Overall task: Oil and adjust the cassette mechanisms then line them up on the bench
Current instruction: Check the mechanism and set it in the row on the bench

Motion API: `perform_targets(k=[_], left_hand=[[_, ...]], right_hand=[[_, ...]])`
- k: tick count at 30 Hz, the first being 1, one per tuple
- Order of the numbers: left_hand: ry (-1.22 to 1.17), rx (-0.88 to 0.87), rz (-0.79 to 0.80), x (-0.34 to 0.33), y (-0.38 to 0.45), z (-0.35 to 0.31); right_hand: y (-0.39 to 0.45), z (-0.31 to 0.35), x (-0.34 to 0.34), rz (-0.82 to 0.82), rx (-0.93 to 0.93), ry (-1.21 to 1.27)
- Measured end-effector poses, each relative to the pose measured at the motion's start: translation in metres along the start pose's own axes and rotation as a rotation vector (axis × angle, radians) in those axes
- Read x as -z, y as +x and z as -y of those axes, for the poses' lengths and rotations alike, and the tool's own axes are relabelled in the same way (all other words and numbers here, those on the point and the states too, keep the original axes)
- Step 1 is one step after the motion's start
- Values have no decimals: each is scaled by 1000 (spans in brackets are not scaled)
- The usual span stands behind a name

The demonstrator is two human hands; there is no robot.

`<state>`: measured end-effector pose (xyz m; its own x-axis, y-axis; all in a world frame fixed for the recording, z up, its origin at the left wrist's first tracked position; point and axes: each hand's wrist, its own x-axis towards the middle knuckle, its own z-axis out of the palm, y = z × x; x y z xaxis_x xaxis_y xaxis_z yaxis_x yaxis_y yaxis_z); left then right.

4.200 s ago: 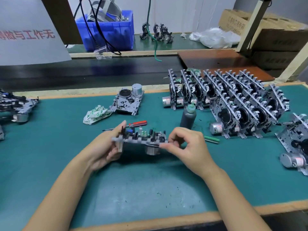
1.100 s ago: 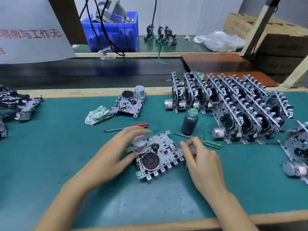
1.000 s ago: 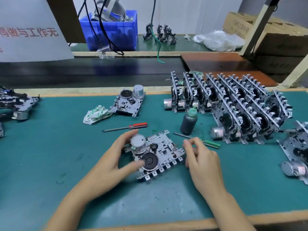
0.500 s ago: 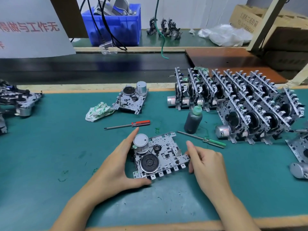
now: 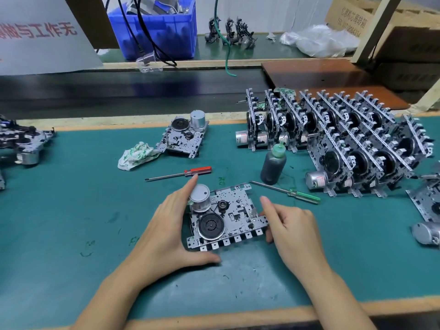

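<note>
A cassette mechanism (image 5: 228, 217) lies flat on the green bench mat (image 5: 71, 234), its silver motor and black flywheel facing up. My left hand (image 5: 166, 232) cups its left side, index finger beside the motor and thumb along the front edge. My right hand (image 5: 290, 227) grips the right edge with curled fingers, thumb pointing up. A dark oil bottle (image 5: 273, 166) with a green cap stands just behind. Two rows of finished mechanisms (image 5: 338, 139) stand on edge at the back right.
A red-handled screwdriver (image 5: 183, 173) and a green-handled one (image 5: 288, 192) lie behind the mechanism. A rag (image 5: 137, 156) and another flat mechanism (image 5: 184, 138) sit further back. More mechanisms lie at the left edge (image 5: 23, 141) and the right edge (image 5: 426, 206). A black conveyor (image 5: 119, 94) runs behind.
The mechanism went from held on edge between both hands to lying flat, motor up. It has been turned more square to the front edge, and both hands now sit at its sides.
</note>
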<state>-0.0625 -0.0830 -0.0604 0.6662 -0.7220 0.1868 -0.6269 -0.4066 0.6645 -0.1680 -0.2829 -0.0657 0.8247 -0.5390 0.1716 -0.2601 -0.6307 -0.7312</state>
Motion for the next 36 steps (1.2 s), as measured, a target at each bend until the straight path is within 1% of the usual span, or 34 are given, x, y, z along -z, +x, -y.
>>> perform_targets(k=[3, 20, 24, 27, 34, 36], left_hand=[[-23, 21, -1, 1, -2, 1], [28, -16, 3, -1, -5, 0], [25, -23, -4, -2, -6, 1], [18, -18, -5, -2, -6, 1], [-23, 11, -18, -3, -8, 4], [-34, 4, -43, -2, -8, 3]], right_hand=[[0, 0, 0, -4, -7, -1], [-1, 1, 0, -35, 28, -8], [-2, -1, 0, -31, 31, 53], [-2, -3, -1, 1, 17, 124], [-2, -1, -2, 96, -82, 343], [-1, 1, -1, 110, -125, 399]])
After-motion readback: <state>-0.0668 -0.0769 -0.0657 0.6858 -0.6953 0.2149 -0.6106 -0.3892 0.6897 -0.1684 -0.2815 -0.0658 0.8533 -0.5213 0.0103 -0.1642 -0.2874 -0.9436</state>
